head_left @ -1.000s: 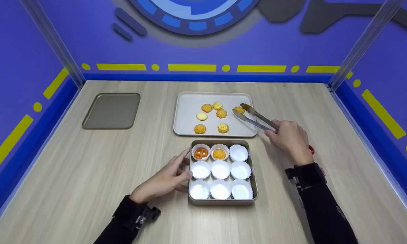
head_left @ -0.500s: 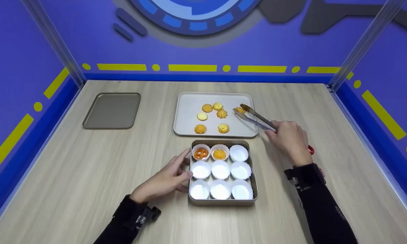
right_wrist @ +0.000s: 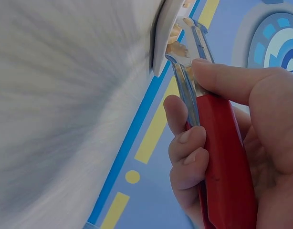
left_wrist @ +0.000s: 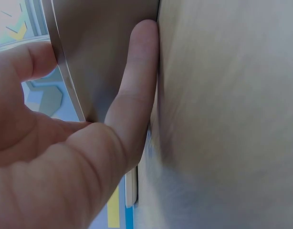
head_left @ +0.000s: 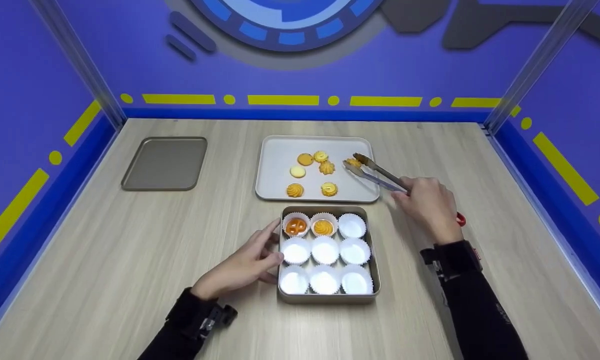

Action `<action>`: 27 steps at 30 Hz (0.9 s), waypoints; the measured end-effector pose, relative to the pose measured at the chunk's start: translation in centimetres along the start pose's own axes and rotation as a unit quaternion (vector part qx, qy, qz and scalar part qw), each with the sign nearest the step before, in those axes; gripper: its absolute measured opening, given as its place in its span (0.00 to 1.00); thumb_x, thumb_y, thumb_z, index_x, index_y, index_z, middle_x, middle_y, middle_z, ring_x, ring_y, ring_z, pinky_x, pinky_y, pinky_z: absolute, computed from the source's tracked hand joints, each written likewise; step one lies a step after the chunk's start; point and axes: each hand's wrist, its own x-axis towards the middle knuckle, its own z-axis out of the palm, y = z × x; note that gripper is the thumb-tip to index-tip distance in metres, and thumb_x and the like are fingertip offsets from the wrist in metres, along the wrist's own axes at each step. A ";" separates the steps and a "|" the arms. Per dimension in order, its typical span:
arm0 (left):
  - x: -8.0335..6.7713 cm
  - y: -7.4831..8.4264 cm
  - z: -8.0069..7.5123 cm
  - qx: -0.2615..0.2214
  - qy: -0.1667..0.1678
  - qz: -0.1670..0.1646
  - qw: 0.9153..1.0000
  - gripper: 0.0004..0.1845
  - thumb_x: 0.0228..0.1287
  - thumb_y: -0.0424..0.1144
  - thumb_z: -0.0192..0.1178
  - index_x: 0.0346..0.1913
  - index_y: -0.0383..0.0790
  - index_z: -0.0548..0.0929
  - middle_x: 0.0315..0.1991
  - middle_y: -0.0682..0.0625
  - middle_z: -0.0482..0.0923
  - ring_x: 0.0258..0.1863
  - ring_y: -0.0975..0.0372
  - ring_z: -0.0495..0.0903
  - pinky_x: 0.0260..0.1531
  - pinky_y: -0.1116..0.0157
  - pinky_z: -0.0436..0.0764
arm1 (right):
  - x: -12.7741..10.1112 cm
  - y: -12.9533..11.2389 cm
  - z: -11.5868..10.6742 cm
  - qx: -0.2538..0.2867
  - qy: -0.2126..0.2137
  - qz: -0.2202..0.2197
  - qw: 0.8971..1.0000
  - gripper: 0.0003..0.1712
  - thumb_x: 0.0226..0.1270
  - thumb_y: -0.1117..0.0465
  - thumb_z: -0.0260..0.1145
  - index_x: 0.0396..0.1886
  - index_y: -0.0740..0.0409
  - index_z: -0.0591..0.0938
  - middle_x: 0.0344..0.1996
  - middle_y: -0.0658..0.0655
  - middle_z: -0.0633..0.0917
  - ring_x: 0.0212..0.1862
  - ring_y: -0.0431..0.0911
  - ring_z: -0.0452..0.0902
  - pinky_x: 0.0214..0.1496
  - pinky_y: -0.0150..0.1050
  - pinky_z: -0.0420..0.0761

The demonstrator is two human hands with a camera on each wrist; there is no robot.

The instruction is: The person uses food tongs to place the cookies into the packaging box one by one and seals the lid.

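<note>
Your right hand (head_left: 427, 202) has closed the tongs (head_left: 375, 173) on the cookie (head_left: 352, 162) at the tray's (head_left: 275, 165) right edge, ready to lift, while your left hand (head_left: 245, 262) rests flat-fingered against the tin (head_left: 375, 272).

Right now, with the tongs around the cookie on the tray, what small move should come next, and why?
Probably lift it: the tongs in the right hand already bracket a cookie on the tray, and the tin's top-right cup is free.
</note>
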 end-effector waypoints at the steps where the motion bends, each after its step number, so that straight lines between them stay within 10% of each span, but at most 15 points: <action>1: 0.0 0.0 0.0 0.003 0.000 0.000 1.000 0.47 0.79 0.38 0.59 0.88 0.52 0.42 0.72 0.36 0.58 0.55 0.50 0.74 0.44 0.54 0.93 | 0.0 0.0 -0.1 -0.002 0.001 -0.001 1.000 0.09 0.71 0.51 0.72 0.42 0.49 0.88 0.28 0.59 0.80 0.30 0.57 0.74 0.23 0.49 0.68; 17: -0.1 -0.1 -0.1 0.083 0.020 0.013 0.996 0.46 0.78 0.43 0.60 0.88 0.52 0.44 0.70 0.38 0.64 0.54 0.53 0.74 0.51 0.57 0.89 | 0.0 0.1 -0.6 0.008 -0.029 0.009 1.000 0.13 0.72 0.50 0.71 0.48 0.50 0.89 0.30 0.59 0.82 0.31 0.56 0.75 0.25 0.47 0.69; 27: -0.1 0.0 0.0 0.017 0.006 -0.007 1.000 0.47 0.79 0.41 0.60 0.88 0.56 0.43 0.73 0.37 0.59 0.55 0.51 0.74 0.43 0.55 0.93 | -0.3 -1.0 -0.4 0.008 -0.020 0.030 0.999 0.16 0.71 0.50 0.71 0.51 0.53 0.90 0.32 0.60 0.84 0.30 0.56 0.78 0.23 0.51 0.74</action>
